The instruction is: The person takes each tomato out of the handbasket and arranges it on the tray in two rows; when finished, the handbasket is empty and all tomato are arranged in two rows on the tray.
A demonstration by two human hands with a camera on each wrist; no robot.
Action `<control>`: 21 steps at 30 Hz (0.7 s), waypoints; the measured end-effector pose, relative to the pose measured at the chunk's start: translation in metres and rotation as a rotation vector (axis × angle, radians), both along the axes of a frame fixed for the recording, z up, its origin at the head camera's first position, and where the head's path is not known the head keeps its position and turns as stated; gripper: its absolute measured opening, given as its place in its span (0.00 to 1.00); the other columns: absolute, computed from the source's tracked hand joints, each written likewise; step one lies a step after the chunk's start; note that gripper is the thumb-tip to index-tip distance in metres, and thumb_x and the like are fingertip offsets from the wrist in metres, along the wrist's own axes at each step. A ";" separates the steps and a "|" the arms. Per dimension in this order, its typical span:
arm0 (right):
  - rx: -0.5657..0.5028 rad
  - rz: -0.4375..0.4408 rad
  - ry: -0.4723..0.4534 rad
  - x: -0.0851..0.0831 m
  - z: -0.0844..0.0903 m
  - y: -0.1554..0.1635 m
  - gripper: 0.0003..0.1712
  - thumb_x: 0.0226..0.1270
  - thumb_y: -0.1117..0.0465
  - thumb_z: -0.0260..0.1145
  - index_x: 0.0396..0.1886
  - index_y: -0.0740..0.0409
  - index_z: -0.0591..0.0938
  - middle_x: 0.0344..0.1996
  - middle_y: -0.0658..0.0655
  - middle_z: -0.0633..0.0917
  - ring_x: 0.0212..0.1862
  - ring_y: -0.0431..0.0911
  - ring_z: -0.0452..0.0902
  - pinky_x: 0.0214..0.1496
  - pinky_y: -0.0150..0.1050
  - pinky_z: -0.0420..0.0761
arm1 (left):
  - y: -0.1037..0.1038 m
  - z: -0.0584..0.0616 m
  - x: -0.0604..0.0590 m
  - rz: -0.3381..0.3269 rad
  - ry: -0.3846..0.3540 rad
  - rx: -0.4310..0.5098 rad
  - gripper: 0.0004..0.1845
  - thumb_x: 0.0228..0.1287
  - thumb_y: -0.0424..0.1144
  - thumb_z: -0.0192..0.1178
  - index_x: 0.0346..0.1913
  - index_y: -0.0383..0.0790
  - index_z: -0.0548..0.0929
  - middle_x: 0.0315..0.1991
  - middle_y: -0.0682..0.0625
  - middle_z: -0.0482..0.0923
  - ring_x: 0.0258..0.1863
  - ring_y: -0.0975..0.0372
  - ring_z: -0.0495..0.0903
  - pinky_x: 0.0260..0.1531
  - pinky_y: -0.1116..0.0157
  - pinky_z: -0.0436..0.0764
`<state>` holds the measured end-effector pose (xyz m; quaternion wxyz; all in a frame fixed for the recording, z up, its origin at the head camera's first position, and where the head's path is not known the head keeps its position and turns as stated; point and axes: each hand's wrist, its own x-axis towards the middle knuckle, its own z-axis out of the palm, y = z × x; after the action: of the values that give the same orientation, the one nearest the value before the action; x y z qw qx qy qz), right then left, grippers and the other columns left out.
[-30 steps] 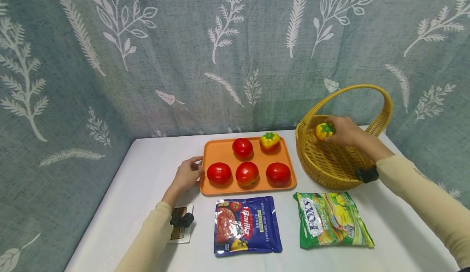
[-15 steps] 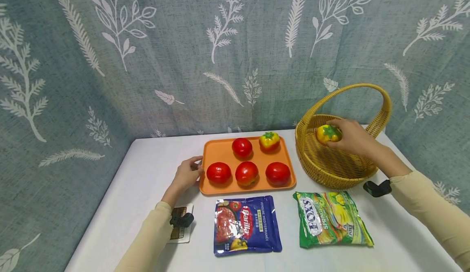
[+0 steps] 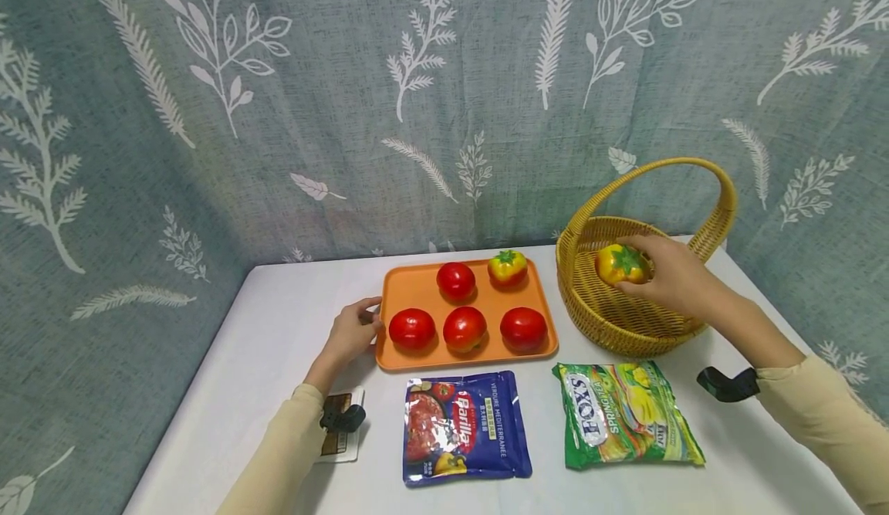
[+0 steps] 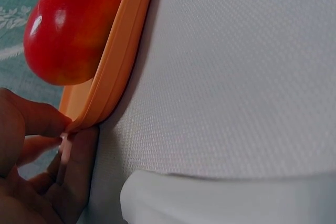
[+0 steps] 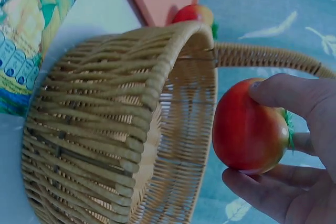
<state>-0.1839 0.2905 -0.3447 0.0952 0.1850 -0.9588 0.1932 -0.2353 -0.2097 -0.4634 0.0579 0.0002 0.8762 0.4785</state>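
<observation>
White cloth covers the table, and on it, from largest thing down, stand the wicker basket at about two o'clock, the orange tray at twelve, and two flat packets at six: a blue sauce pouch and a green sweet bag.

The right hand is curled round a yellow-and-red tomato, thumb below and fingers over its top, holding it above the basket's near rim; the wrist view shows it clear of the weave, not resting on it. The left hand pinches the tray's nine-o'clock edge between thumb and fingers, touching the rim beside the nearest red tomato.

Four red tomatoes and one other yellow-topped tomato sit on the tray, the free place seeming to be at its eleven o'clock corner.

To handle this well, I judge the grip should stay light but full, since the fruit is round and smooth and could roll from a loose hold. It should pass clear of the handle arching overhead, and be set down gently so it does not knock its neighbours. The steadying pinch on the tray helps it not slide on the cloth.
</observation>
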 end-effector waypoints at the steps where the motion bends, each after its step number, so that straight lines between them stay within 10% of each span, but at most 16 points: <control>1: -0.006 -0.001 0.000 0.002 0.000 -0.001 0.39 0.57 0.58 0.77 0.65 0.70 0.73 0.53 0.69 0.80 0.49 0.60 0.78 0.44 0.57 0.83 | 0.000 0.000 0.000 0.001 -0.001 0.002 0.28 0.66 0.28 0.57 0.70 0.36 0.71 0.49 0.36 0.77 0.42 0.50 0.79 0.31 0.59 0.88; 21: -0.072 0.049 0.212 0.030 -0.003 -0.014 0.39 0.49 0.64 0.81 0.61 0.69 0.76 0.51 0.67 0.82 0.47 0.59 0.79 0.39 0.55 0.85 | 0.001 0.001 0.001 0.004 0.000 -0.014 0.28 0.67 0.27 0.56 0.71 0.35 0.71 0.50 0.35 0.77 0.44 0.49 0.79 0.30 0.59 0.88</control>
<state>-0.1538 0.2769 -0.3478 0.1980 0.2244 -0.9310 0.2090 -0.2345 -0.2085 -0.4625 0.0570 -0.0022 0.8795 0.4725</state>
